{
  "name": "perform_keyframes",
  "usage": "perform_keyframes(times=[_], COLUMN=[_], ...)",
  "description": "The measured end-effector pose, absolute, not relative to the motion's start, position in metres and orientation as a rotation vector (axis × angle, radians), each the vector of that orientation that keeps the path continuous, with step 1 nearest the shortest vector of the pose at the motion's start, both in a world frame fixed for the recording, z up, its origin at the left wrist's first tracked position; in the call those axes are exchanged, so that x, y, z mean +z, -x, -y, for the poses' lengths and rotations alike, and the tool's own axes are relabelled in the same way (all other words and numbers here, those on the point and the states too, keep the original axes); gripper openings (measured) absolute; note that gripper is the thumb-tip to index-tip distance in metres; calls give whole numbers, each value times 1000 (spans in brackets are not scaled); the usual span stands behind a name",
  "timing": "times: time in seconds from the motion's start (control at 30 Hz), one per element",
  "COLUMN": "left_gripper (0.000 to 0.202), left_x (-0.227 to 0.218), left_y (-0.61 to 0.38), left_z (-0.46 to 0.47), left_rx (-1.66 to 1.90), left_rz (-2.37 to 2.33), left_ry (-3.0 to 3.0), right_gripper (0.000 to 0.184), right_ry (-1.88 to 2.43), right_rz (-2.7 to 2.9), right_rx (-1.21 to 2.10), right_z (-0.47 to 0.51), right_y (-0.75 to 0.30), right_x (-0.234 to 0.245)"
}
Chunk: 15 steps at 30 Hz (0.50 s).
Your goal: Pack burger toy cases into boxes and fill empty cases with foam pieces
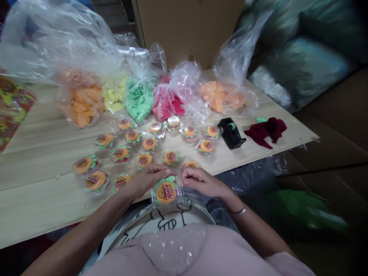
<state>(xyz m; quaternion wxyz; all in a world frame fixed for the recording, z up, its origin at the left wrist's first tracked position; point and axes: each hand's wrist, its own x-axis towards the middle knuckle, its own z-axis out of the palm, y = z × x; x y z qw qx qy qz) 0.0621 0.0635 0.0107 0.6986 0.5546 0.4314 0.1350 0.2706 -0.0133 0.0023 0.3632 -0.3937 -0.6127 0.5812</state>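
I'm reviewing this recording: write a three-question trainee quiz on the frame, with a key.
1. Multiple choice: what colour are the bagged pieces between the yellow pieces and the pink-red pieces? (a) blue (b) green (c) white
2. True or false: the dark red cloth lies nearer the right hand than the left hand.
3. Fill in: the clear box nearest the wearer's body holds a burger-shaped piece with a top coloured ____.
Key: 1 b; 2 true; 3 orange.
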Motion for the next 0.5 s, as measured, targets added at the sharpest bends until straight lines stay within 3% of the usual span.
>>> perform_keyframes(times=[0.2, 0.37, 0.5], left_gripper=[23, 30, 31], left_x=[11, 7, 9], left_y=[-52, -42, -41], left_z=[-59, -60, -58], left_rx=[345, 413, 430], left_rz=[-972, -1026, -1005], left_ry=[-1215, -1222, -1207], right_gripper=[22, 10, 18], right_ry=[1306, 1508, 1478], right_rz=[1839, 1631, 1496], right_rx=[1209, 915, 1019], right_z=[8, 17, 21], right_y=[-259, -248, -237], right_x=[6, 8, 8])
